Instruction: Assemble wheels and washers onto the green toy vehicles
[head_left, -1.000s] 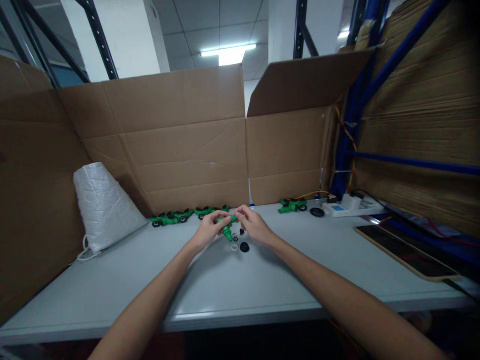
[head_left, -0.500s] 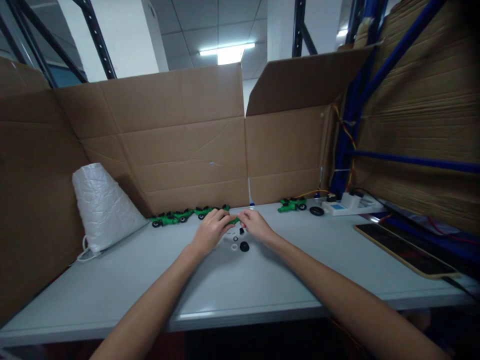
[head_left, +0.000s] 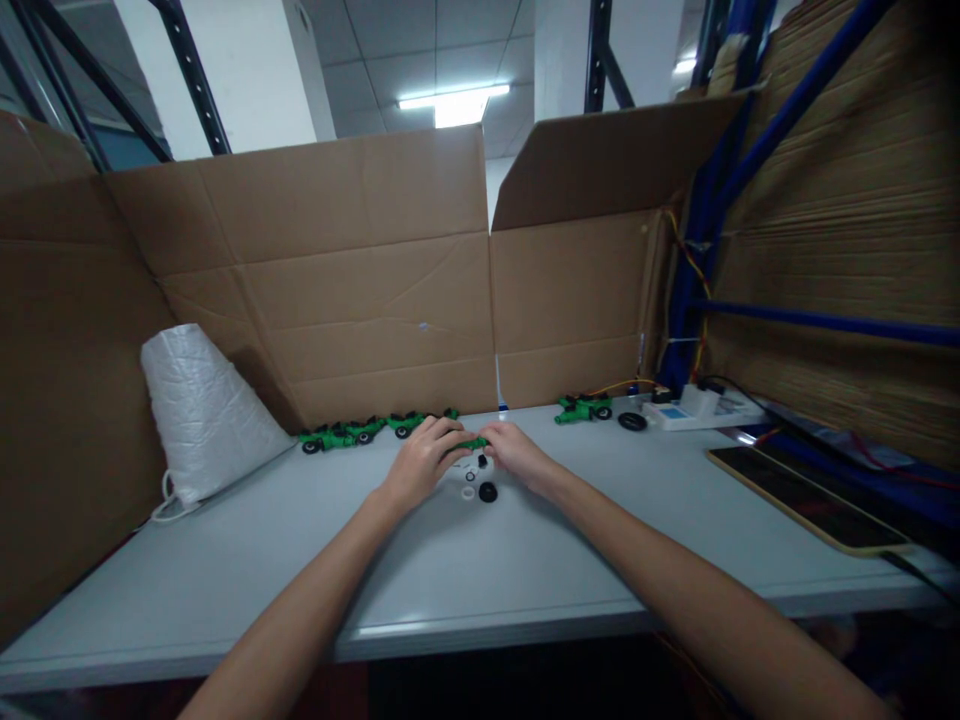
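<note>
Between my two hands, just above the table, is a narrow green plastic part [head_left: 474, 443], mostly covered by fingers. My left hand [head_left: 424, 458] is closed around its left end. My right hand [head_left: 517, 453] pinches at its right end; whether a smaller piece is also in those fingertips, I cannot tell. On the table just below lie a black wheel [head_left: 488, 492], a white ring [head_left: 468, 493], a small black ring [head_left: 470, 477] and a small black piece [head_left: 482, 461].
Green toy vehicles [head_left: 341, 435] with black wheels line the back left, and another green toy vehicle [head_left: 583, 408] stands right, near black rings [head_left: 632, 422]. A white wrapped bundle [head_left: 210, 420], power strip [head_left: 705, 410] and phone-like slab [head_left: 810, 500] flank them. Cardboard walls [head_left: 360, 300] enclose the table.
My right hand has shifted slightly right, and a little more of the green part shows between my hands. My left hand stays nearly in place; the loose pieces have not moved.
</note>
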